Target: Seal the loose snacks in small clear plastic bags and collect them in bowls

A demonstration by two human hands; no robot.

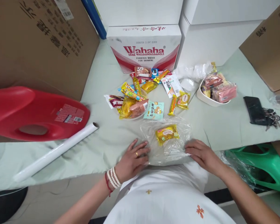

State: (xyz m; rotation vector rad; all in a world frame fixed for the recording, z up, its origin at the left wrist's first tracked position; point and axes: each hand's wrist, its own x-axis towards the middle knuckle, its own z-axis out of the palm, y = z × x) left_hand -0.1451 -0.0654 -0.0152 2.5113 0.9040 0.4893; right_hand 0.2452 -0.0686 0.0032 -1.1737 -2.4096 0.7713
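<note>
A clear plastic bag (177, 146) lies flat at the table's near edge with a yellow snack packet (167, 133) inside it. My left hand (133, 160) rests on the bag's left side, fingers stretched out flat, a ring on one finger and bead bracelets at the wrist. My right hand (202, 154) lies on the bag's right edge, fingers extended and pressing it down. Beyond the bag sits a pile of assorted snack packets (140, 96), including a light-blue packet (154, 110).
A white bowl (207, 100) with wrapped snacks stands at right. A Wahaha water carton (143, 46) stands behind the pile. A red plastic jug (35, 115) and white paper roll (58, 151) lie left. Black phone (254, 110) and keys (273, 119) lie far right; a green plastic object (263, 165) sits below.
</note>
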